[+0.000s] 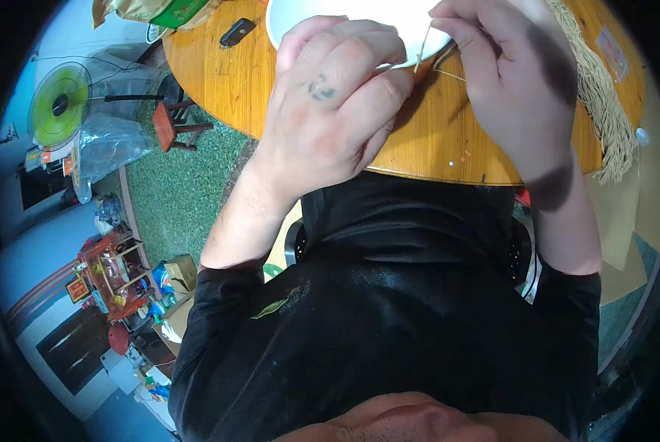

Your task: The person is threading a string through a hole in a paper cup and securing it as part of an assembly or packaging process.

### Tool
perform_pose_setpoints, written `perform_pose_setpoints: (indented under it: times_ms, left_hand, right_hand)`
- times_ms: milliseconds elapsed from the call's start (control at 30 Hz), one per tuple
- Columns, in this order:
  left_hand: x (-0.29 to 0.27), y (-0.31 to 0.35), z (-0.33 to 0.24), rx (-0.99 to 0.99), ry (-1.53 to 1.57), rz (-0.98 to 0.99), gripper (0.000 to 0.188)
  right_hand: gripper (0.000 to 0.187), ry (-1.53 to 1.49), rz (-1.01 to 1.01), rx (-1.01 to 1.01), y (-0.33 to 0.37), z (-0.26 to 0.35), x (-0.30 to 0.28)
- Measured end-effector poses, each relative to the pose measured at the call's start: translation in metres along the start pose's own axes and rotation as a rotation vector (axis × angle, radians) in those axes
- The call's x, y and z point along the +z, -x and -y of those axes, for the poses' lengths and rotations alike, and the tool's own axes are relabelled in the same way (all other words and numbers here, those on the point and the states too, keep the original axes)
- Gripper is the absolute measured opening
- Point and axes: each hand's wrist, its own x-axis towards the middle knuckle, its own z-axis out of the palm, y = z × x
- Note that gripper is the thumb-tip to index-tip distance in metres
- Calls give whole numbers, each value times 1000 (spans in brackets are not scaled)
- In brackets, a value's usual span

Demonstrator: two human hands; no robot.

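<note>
Over the round wooden table (462, 140), my right hand (518, 81) pinches a thin beige string (422, 48) between thumb and forefinger. The string runs down taut toward the curled fingers of my left hand (330, 110), and a loose end bends off beside it. My left hand is closed, its back upward, and its fingers hide whatever they grip. Partly behind both hands stands a white bowl (378, 9), cut off by the upper edge. A long bundle of beige strings (606, 118) lies right of my right hand and hangs over the table edge.
A black key fob (237, 33) and a green and beige bag (175, 11) are on the table's left. On the green floor stand a small wooden stool (169, 127) and a fan (60, 104). Cardboard (613, 236) lies at the right.
</note>
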Motion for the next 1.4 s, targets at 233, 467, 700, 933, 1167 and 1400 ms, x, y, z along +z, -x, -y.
perform_pose_setpoints:
  times_ms: [233,467,700,933,1167,1400]
  left_hand:
    - [-17,0,-5,-49,90,129,26]
    - [-43,-56,-29,-627,307,251,13]
    - [-34,-67,-21,-973,551,362,15]
    - [-31,-64,-23,-1007,642,325,12]
    - [-36,-70,-22,-1093,708,381,13]
    - [-34,-77,-27,-984,562,386,13]
  right_hand:
    - [10,-140,7,-14,6,-7,4]
    - [12,-132,28,-9,7,0,2]
    - [22,-206,-85,-63,28,-23,16]
    - [31,-184,-160,-292,74,-34,26]
    - [22,-244,-211,-333,61,-37,44]
    - [21,-217,-173,-384,59,-30,45]
